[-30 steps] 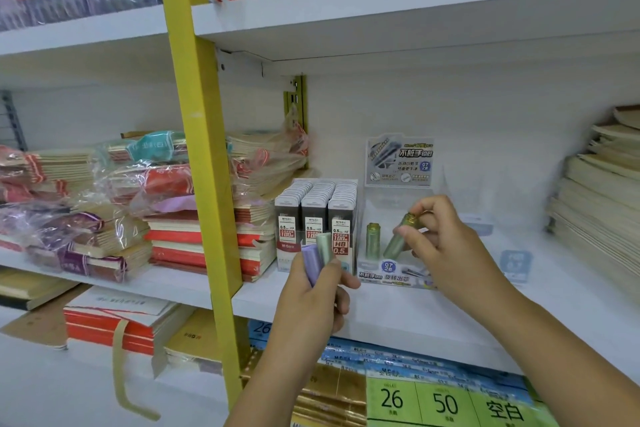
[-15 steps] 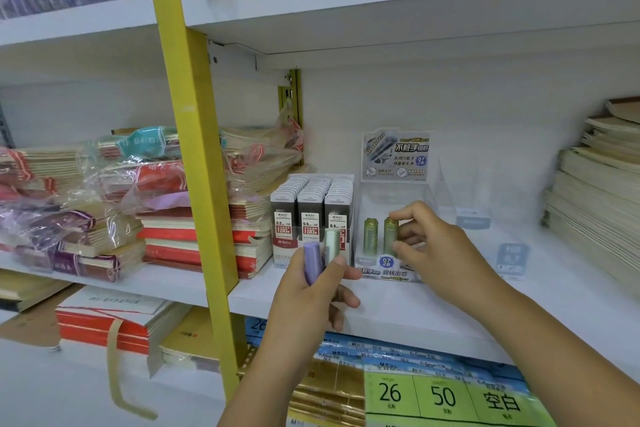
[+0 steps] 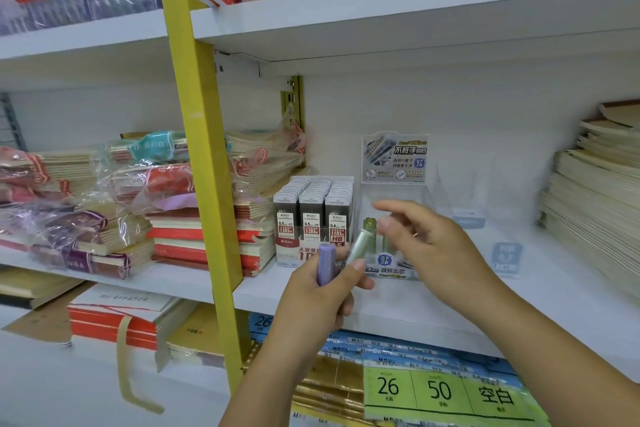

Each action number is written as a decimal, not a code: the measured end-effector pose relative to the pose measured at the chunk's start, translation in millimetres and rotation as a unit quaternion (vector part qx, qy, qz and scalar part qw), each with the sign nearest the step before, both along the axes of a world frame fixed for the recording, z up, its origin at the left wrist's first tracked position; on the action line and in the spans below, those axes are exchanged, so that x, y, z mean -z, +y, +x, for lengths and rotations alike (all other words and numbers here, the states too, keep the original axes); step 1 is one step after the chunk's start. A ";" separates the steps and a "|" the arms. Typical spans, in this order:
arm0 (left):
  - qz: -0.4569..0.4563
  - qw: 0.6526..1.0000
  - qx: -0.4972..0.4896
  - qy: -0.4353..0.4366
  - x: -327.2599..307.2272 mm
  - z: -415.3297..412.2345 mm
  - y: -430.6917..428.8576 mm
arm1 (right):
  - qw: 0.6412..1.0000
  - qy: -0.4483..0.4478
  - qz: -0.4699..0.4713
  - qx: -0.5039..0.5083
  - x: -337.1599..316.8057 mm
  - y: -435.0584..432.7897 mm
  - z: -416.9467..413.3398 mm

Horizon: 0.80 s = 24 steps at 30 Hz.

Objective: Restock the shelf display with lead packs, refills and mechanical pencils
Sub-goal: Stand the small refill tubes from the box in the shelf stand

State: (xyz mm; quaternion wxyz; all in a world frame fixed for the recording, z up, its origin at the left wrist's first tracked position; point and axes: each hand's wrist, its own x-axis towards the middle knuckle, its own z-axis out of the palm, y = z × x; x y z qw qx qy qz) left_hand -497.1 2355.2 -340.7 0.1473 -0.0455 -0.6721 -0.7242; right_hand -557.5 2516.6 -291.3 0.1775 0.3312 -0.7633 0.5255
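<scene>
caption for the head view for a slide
Left hand holds purple tube and pale green tube, right hand open beside them

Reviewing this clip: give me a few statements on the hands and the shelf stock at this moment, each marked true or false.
1. The left hand holds two tubes, a purple tube and a pale green tube. True.
2. The clear display box is packed full of tubes. False: only a couple of green tubes stand at its front left.
3. The grey 0.5 HB lead packs stand in three rows just left of the display box. True.
4. The right hand grips the purple tube. False: it holds nothing, with its fingers spread close to the pale green tube.
</scene>
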 end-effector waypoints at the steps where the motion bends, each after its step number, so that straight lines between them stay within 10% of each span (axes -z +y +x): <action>1: -0.006 1.000 0.012 0.003 0.2 -0.1 0.5 | 0.998 -0.037 -0.002 -0.045 -1.0 -2.5 3.3; 11: 0.021 0.999 -0.028 0.022 2.7 2.5 -14.8 | 0.977 -0.161 0.037 -0.134 -1.9 13.3 1.2; 20: -0.065 0.995 -0.065 0.046 -1.4 0.3 -6.6 | 0.980 0.076 0.183 -0.036 7.0 -4.3 8.4; 24: -0.074 0.996 -0.043 0.006 1.7 -1.3 -12.3 | 0.996 0.037 0.055 -0.051 -0.9 -3.5 -0.4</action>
